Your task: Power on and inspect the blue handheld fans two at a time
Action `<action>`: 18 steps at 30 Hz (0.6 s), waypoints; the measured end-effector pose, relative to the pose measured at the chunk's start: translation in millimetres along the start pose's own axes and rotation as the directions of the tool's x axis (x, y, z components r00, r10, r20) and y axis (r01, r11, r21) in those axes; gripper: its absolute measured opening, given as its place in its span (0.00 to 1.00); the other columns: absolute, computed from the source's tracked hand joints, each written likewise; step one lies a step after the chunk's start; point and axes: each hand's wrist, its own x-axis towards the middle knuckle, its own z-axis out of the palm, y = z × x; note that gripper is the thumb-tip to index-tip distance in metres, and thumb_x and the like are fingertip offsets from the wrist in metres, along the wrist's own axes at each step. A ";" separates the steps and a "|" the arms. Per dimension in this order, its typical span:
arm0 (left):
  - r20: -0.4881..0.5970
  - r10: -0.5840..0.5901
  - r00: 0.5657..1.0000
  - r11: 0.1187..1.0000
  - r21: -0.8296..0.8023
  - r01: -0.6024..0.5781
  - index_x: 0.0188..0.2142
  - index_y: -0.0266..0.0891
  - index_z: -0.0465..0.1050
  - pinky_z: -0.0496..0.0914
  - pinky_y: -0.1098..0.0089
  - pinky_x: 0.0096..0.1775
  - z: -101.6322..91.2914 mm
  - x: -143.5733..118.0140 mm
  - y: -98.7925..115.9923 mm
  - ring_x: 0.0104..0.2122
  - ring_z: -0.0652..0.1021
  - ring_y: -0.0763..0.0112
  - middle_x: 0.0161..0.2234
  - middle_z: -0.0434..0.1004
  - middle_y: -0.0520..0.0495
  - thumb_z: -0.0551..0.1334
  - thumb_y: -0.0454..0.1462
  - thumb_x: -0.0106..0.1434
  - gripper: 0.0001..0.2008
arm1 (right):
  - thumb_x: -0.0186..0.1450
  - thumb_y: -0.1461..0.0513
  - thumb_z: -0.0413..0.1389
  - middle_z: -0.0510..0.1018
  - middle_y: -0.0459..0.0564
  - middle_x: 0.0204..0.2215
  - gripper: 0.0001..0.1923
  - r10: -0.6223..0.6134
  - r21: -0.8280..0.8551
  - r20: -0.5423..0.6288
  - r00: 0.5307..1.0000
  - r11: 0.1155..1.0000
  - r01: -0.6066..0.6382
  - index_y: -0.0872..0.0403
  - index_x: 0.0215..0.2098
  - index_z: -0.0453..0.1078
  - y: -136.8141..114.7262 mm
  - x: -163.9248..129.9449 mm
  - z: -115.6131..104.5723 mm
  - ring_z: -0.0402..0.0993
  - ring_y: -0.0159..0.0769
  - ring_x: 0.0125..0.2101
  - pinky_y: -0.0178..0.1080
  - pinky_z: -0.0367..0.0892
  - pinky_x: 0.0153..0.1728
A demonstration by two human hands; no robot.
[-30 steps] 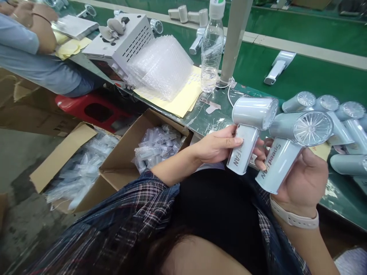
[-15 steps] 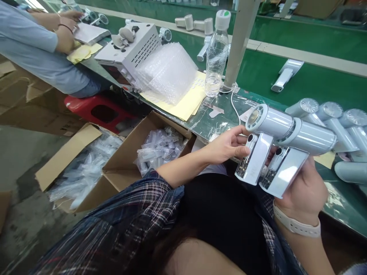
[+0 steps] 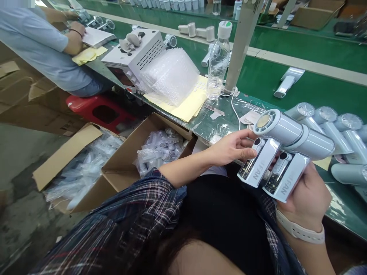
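Note:
Two pale-blue handheld fans are side by side above my lap, their round heads lined up and touching. My left hand (image 3: 233,149) pinches the nearer-left handheld fan (image 3: 259,162), thumb on the edge of its handle. My right hand (image 3: 309,194) wraps from behind and below around the other handheld fan (image 3: 295,175), and some of its fingers are hidden by the handles. Both handles show "FAN" lettering and a dark speckled side with a round black spot near the top.
Several more fans (image 3: 327,114) line the bench at right; one fan (image 3: 289,82) lies on the green belt. A water bottle (image 3: 218,61), bubble-wrap bags (image 3: 172,76) and a white metal box (image 3: 134,49) stand ahead. Cartons (image 3: 114,177) of bagged items sit at left; a co-worker's arm (image 3: 74,40) is beyond.
The two fans have tilted slightly, so their lettering now shows clearly. Both hands keep their hold and sit slightly lower and further right in the view.

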 end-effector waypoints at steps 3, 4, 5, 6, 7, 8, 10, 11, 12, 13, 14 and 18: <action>0.001 0.002 1.000 1.000 -0.011 -0.002 0.50 0.37 0.75 0.75 0.71 0.40 0.1 -1.7 0.0 0.37 0.83 0.70 0.41 0.85 0.45 0.85 0.54 0.43 0.41 | 0.61 0.61 0.64 0.87 0.47 0.30 0.05 0.007 -0.014 -0.008 1.000 1.000 -0.007 0.51 0.34 0.82 0.5 -2.8 1.4 0.85 0.43 0.28 0.43 0.85 0.29; 0.002 0.003 1.000 1.000 -0.012 -0.003 0.50 0.37 0.75 0.75 0.71 0.40 0.4 -2.3 0.1 0.37 0.83 0.70 0.41 0.85 0.45 0.85 0.54 0.43 0.41 | 0.61 0.61 0.63 0.87 0.47 0.30 0.05 0.001 -0.015 -0.016 1.000 1.000 -0.001 0.52 0.34 0.82 0.5 -3.8 1.9 0.85 0.43 0.28 0.43 0.85 0.29; 0.004 0.006 1.000 1.000 -0.014 -0.006 0.50 0.37 0.76 0.76 0.71 0.40 0.9 -2.8 0.4 0.37 0.83 0.69 0.40 0.85 0.45 0.85 0.53 0.43 0.41 | 0.61 0.61 0.63 0.86 0.47 0.30 0.05 -0.009 -0.007 -0.024 1.000 1.000 0.009 0.52 0.34 0.82 0.3 -4.8 2.3 0.86 0.43 0.28 0.43 0.86 0.30; 0.007 0.010 1.000 1.000 -0.016 -0.010 0.50 0.37 0.77 0.76 0.70 0.41 1.4 -3.3 0.6 0.37 0.83 0.69 0.40 0.85 0.45 0.86 0.53 0.42 0.41 | 0.60 0.62 0.64 0.86 0.46 0.30 0.04 -0.017 0.008 -0.026 1.000 1.000 0.018 0.52 0.33 0.82 0.1 -5.8 2.7 0.86 0.43 0.29 0.43 0.86 0.31; 0.010 0.018 1.000 1.000 -0.018 -0.018 0.50 0.36 0.77 0.76 0.70 0.41 1.9 -3.8 0.9 0.37 0.83 0.69 0.40 0.85 0.45 0.86 0.53 0.43 0.41 | 0.60 0.63 0.64 0.86 0.45 0.29 0.03 -0.026 0.024 -0.024 0.999 0.999 0.026 0.52 0.33 0.81 -0.2 -6.7 3.0 0.86 0.42 0.28 0.42 0.85 0.32; 0.013 0.028 1.000 0.999 -0.018 -0.028 0.51 0.36 0.78 0.76 0.70 0.42 2.2 -4.4 1.2 0.38 0.83 0.69 0.40 0.85 0.45 0.86 0.52 0.43 0.41 | 0.60 0.64 0.64 0.85 0.44 0.29 0.03 -0.028 0.040 -0.016 0.999 0.999 0.029 0.52 0.32 0.81 -0.5 -7.5 3.2 0.85 0.40 0.28 0.40 0.85 0.33; 0.007 0.054 0.999 0.999 -0.006 -0.054 0.52 0.36 0.80 0.76 0.70 0.43 2.0 -5.3 1.4 0.40 0.83 0.68 0.40 0.85 0.44 0.85 0.52 0.44 0.40 | 0.61 0.65 0.65 0.85 0.43 0.28 0.01 -0.027 0.056 -0.006 1.000 0.998 0.027 0.53 0.31 0.80 -0.9 -8.6 3.5 0.85 0.37 0.28 0.37 0.84 0.36; 0.000 0.063 0.998 0.998 0.007 -0.063 0.52 0.36 0.80 0.76 0.70 0.44 1.4 -5.7 1.1 0.41 0.83 0.67 0.40 0.85 0.44 0.85 0.52 0.45 0.40 | 0.61 0.65 0.65 0.84 0.43 0.28 0.02 -0.032 0.054 -0.011 0.999 0.998 0.033 0.53 0.30 0.80 -0.7 -8.9 3.4 0.85 0.36 0.29 0.36 0.84 0.37; -0.007 0.072 0.997 0.997 0.022 -0.071 0.53 0.36 0.81 0.76 0.69 0.44 0.5 -6.0 0.7 0.42 0.83 0.66 0.41 0.85 0.43 0.85 0.53 0.45 0.41 | 0.62 0.64 0.65 0.84 0.43 0.28 0.02 -0.041 0.049 -0.021 0.999 0.998 0.042 0.53 0.30 0.79 -0.2 -9.1 3.3 0.84 0.35 0.29 0.35 0.83 0.39; -0.011 0.076 0.997 0.996 0.036 -0.076 0.54 0.36 0.81 0.76 0.69 0.45 -0.6 -6.2 0.1 0.43 0.83 0.65 0.42 0.85 0.42 0.85 0.53 0.45 0.41 | 0.62 0.64 0.65 0.84 0.43 0.28 0.02 -0.053 0.042 -0.032 0.998 0.998 0.054 0.53 0.31 0.80 0.6 -9.0 3.1 0.84 0.35 0.29 0.35 0.83 0.41; -0.010 0.077 0.997 0.996 0.047 -0.077 0.55 0.36 0.81 0.76 0.68 0.46 -1.9 -6.2 -0.7 0.45 0.83 0.63 0.44 0.85 0.41 0.85 0.53 0.46 0.41 | 0.62 0.64 0.64 0.84 0.43 0.28 0.02 -0.062 0.034 -0.037 0.997 0.997 0.064 0.53 0.31 0.80 1.8 -8.8 2.9 0.84 0.35 0.29 0.36 0.83 0.42; 0.009 0.051 0.999 0.997 0.060 -0.052 0.56 0.35 0.82 0.77 0.65 0.49 -6.1 -4.8 -2.7 0.49 0.84 0.58 0.48 0.86 0.37 0.84 0.53 0.47 0.41 | 0.61 0.63 0.60 0.83 0.45 0.28 0.05 -0.058 0.024 -0.031 0.998 0.998 0.059 0.53 0.32 0.79 7.7 -7.2 2.2 0.82 0.37 0.27 0.41 0.83 0.43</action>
